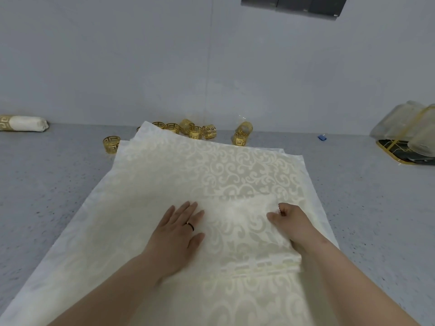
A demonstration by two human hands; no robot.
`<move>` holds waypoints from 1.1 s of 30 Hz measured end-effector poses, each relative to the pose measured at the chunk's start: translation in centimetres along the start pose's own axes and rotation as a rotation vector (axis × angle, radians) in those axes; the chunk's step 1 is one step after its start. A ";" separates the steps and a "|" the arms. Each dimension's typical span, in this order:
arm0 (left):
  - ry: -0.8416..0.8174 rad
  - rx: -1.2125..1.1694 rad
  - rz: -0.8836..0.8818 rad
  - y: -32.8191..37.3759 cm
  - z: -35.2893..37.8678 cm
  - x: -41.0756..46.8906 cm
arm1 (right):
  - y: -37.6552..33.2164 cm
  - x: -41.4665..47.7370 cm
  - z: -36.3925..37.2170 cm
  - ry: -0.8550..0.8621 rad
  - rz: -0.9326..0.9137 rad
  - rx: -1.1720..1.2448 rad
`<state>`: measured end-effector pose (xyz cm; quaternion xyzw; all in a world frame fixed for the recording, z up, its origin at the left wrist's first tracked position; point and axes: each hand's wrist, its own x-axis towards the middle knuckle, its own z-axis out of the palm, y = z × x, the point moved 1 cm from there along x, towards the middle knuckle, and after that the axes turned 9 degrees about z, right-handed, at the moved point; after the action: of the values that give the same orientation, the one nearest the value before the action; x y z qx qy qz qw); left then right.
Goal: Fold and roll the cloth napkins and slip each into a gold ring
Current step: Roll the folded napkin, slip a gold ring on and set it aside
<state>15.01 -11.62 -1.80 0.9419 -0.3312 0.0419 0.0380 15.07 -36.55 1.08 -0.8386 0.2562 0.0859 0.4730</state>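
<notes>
Cream damask bunches under the curled fingers of the right hand (286,222), which pinch a folded napkin (244,231) corner, while the left hand (179,234) presses flat beside it on the stacked napkins (164,175), gold rings (195,130) scattered beyond on the grey table (47,184).

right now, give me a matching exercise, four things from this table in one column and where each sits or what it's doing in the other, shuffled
Things
1. left hand
2. right hand
3. rolled napkin in a ring
4. small blue object

Places or states
A. far left, by the wall
B. flat on the cream napkin, fingers spread
C. on the grey tabletop, right of the loose gold rings
D. pinching a folded edge of the cream napkin

Pairs: 1-B, 2-D, 3-A, 4-C
</notes>
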 end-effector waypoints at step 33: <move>0.279 0.060 -0.043 2.0 2.3 -1.1 | -5.3 -3.9 7.9 0.035 -0.632 -0.619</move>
<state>13.02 -12.76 -4.12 0.9345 -0.3011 0.1815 0.0565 15.22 -26.38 2.34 -0.9792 -0.0428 -0.0046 0.1984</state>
